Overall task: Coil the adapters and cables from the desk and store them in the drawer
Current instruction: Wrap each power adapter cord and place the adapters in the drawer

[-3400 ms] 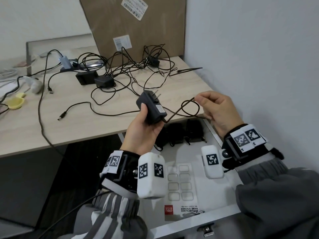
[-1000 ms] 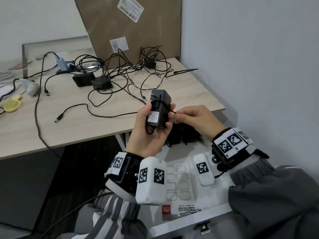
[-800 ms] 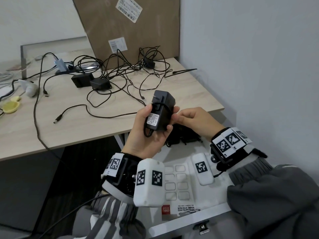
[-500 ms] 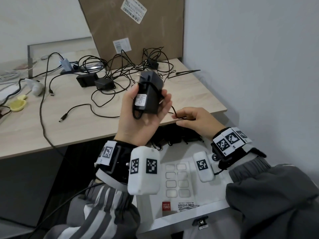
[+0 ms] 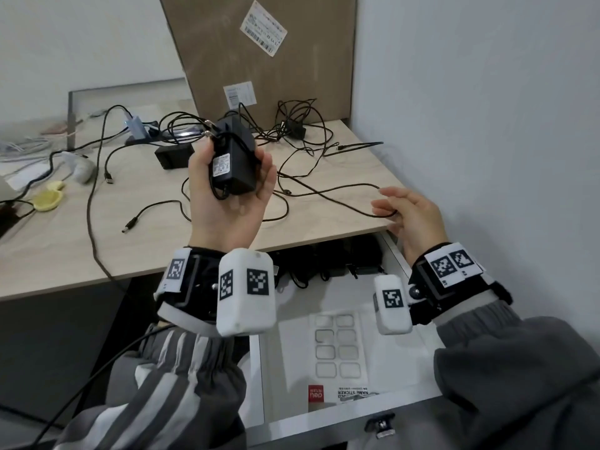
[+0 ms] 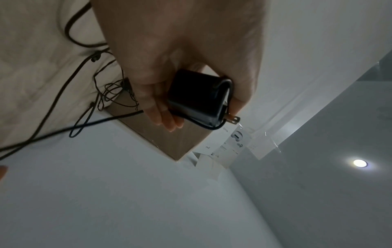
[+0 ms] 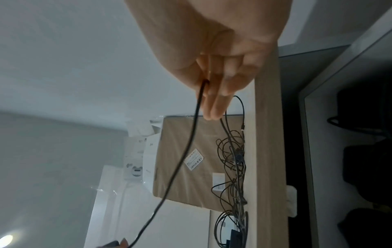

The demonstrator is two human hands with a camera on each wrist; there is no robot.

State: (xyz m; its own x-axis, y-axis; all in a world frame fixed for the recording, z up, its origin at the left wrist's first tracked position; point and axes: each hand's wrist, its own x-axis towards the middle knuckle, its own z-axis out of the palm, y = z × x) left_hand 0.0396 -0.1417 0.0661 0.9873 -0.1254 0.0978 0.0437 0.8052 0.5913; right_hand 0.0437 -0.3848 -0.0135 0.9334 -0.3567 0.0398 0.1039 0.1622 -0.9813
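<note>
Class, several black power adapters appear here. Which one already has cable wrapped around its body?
The black adapter gripped in the left hand: cable loops around its body. The adapters on the desk lie unwrapped amid loose cables.

"NAME STICKER" (perhaps "deli") on sticker sheet

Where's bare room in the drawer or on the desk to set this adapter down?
Drawer: its front part holds only a flat sticker sheet; the back is packed with black adapters. Desk: bare strip along the near edge, left of the barrel plug. The back, by the cardboard box, is a cable tangle.
</note>
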